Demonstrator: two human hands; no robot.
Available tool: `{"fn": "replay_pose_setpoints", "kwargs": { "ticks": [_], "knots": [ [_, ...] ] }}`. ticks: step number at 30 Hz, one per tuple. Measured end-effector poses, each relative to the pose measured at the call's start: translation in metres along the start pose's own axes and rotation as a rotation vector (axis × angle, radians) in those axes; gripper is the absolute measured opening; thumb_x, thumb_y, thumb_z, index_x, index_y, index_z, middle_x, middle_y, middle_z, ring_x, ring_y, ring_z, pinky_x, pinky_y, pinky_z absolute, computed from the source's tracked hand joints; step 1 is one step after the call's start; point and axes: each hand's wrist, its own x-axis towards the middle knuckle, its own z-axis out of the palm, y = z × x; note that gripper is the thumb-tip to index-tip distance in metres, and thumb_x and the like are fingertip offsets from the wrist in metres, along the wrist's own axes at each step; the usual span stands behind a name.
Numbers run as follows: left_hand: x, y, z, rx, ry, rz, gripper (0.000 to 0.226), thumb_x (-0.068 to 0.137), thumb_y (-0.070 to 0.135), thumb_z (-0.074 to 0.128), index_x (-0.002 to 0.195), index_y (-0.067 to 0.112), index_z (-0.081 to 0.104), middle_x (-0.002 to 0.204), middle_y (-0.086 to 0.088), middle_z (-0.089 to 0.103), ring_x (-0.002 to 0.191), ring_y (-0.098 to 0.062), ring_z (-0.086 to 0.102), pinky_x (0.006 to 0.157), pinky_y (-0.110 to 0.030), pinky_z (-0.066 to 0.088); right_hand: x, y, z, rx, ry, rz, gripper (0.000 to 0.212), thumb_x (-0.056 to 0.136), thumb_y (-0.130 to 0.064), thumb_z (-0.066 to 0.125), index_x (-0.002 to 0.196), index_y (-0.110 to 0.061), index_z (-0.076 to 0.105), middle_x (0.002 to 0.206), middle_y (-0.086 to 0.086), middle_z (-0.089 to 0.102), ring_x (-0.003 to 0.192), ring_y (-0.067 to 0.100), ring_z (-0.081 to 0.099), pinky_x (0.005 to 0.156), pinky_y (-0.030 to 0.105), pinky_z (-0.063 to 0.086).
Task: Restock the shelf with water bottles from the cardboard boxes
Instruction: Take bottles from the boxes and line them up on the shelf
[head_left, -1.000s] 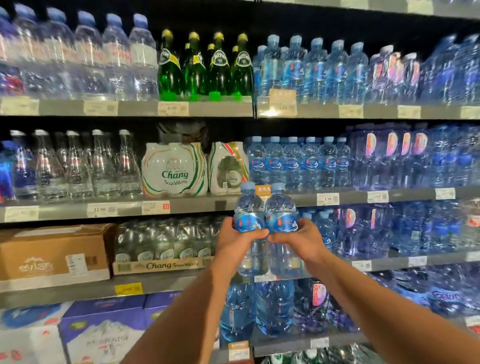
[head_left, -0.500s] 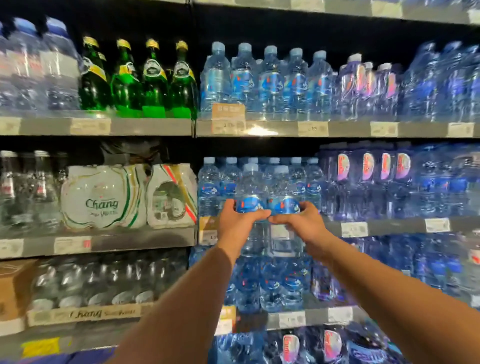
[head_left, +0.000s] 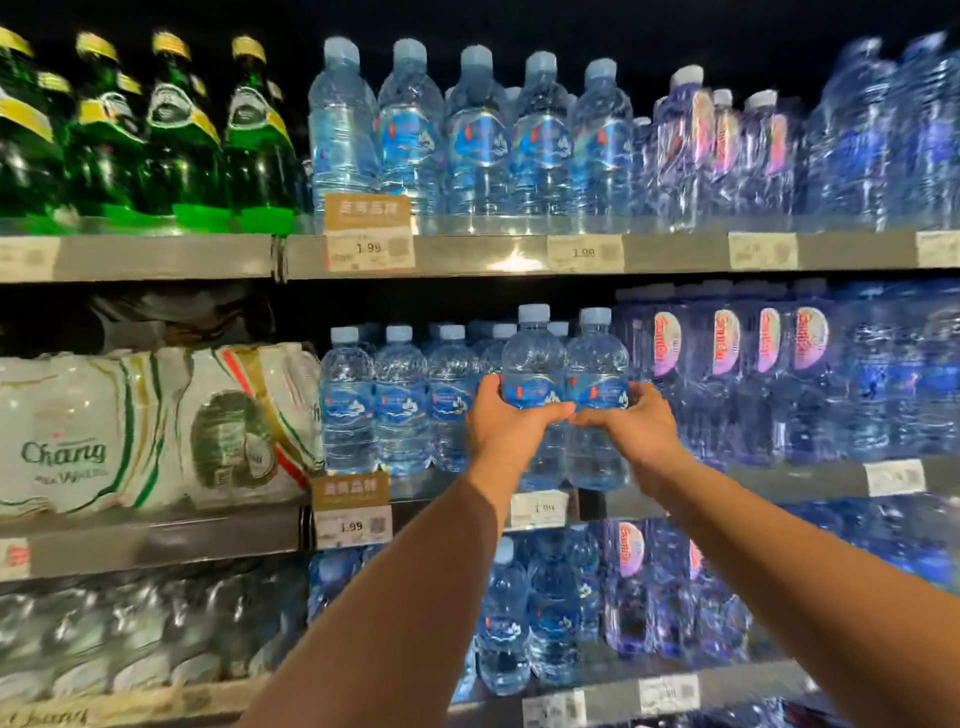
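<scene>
Fingers (head_left: 488, 387) of left hand (head_left: 511, 423) and right hand (head_left: 634, 428) clasp two water bottles (head_left: 533, 358) above the shelf (head_left: 753, 480); its lip could trip them.

Grips the left bottle (head_left: 532, 358) in the left hand (head_left: 506, 431) and the right bottle (head_left: 597, 358) in the right hand (head_left: 631, 428), both upright and touching side by side at the front edge of the middle shelf (head_left: 779, 480), thumbs almost meeting in front. Cannot tell whether the bases rest on that shelf. On it, just left: row of matching bottles (head_left: 400, 400); farther left, wrapped Chang pack (head_left: 130, 431). One level above it, at left: green glass bottles (head_left: 182, 145).
</scene>
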Motion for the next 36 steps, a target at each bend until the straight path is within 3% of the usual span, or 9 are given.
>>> {"fn": "replay_pose_setpoints", "kwargs": {
  "ticks": [3,6,9,12,15,20,24,29,36],
  "knots": [
    [0.017,-0.002,0.011,0.043,0.027,-0.013,0.093,0.052,0.041,0.090,0.130,0.022,0.044,0.119,0.004,0.057,0.111,-0.023,0.056,0.095,-0.040,0.048,0.024,0.005,-0.001,-0.009,0.018,-0.028,0.085,0.066,-0.012,0.085,0.138,-0.008,0.040,0.114,0.002,0.056,0.096,0.021,0.057,0.079,0.031,0.044],
    [0.028,-0.003,0.019,0.097,0.031,-0.016,0.077,0.051,0.044,0.089,0.114,0.026,0.047,0.107,0.006,0.060,0.103,-0.023,0.060,0.086,-0.037,0.050,0.039,0.009,-0.003,-0.054,0.045,-0.051,0.085,0.067,-0.011,0.083,0.140,-0.009,0.039,0.118,0.002,0.053,0.100,0.022,0.054,0.084,0.033,0.045],
    [0.030,-0.006,0.028,0.174,0.020,-0.015,0.076,0.060,0.042,0.087,0.123,0.022,0.049,0.108,0.006,0.057,0.107,-0.024,0.056,0.080,-0.030,0.042,0.048,0.017,-0.005,-0.116,0.094,-0.043,0.079,0.066,-0.016,0.084,0.135,-0.011,0.045,0.112,0.002,0.058,0.098,0.023,0.058,0.088,0.038,0.049],
    [0.027,-0.009,0.036,0.249,0.030,-0.011,0.091,0.063,0.048,0.084,0.139,0.021,0.042,0.132,0.000,0.054,0.122,-0.026,0.049,0.091,-0.034,0.041,0.052,0.022,-0.006,-0.193,0.147,-0.062,0.085,0.061,-0.028,0.087,0.136,-0.012,0.050,0.123,0.007,0.062,0.105,0.028,0.062,0.092,0.045,0.051],
    [0.026,-0.013,0.039,0.258,0.038,0.013,0.093,0.066,0.049,0.081,0.143,0.019,0.039,0.138,-0.001,0.051,0.128,-0.026,0.045,0.097,-0.036,0.040,0.055,0.026,-0.006,-0.190,0.173,-0.072,0.086,0.065,-0.026,0.086,0.140,-0.012,0.047,0.131,0.007,0.058,0.113,0.027,0.058,0.095,0.042,0.049],
    [0.023,-0.019,0.040,0.268,0.057,0.028,0.096,0.065,0.051,0.081,0.145,0.018,0.038,0.140,-0.002,0.049,0.130,-0.027,0.044,0.100,-0.040,0.042,0.050,0.035,-0.002,-0.213,0.172,-0.077,0.076,0.060,-0.027,0.087,0.128,-0.011,0.057,0.119,0.006,0.065,0.100,0.027,0.065,0.084,0.041,0.054],
    [0.016,-0.025,0.040,0.318,0.079,0.060,0.098,0.067,0.051,0.081,0.146,0.016,0.035,0.143,-0.004,0.048,0.132,-0.025,0.043,0.100,-0.036,0.040,0.050,0.042,-0.002,-0.177,0.164,-0.065,0.053,0.066,-0.016,0.084,0.115,-0.009,0.062,0.085,-0.003,0.064,0.071,0.013,0.060,0.062,0.027,0.046],
    [0.013,-0.028,0.039,0.344,0.073,0.065,0.101,0.068,0.052,0.079,0.148,0.014,0.030,0.145,-0.004,0.044,0.132,-0.025,0.042,0.102,-0.037,0.039,0.045,0.040,-0.001,-0.169,0.167,-0.088,0.066,0.070,-0.021,0.084,0.127,-0.008,0.053,0.097,-0.001,0.054,0.088,0.018,0.053,0.081,0.034,0.047],
    [0.008,-0.034,0.037,0.335,-0.001,0.021,0.095,0.070,0.036,0.078,0.148,0.021,0.027,0.136,-0.003,0.036,0.125,-0.023,0.044,0.102,-0.041,0.042,0.043,0.049,-0.002,-0.229,0.160,-0.107,0.058,0.065,-0.022,0.085,0.116,-0.015,0.059,0.102,0.002,0.064,0.093,0.023,0.062,0.084,0.039,0.051]
  ]
}}
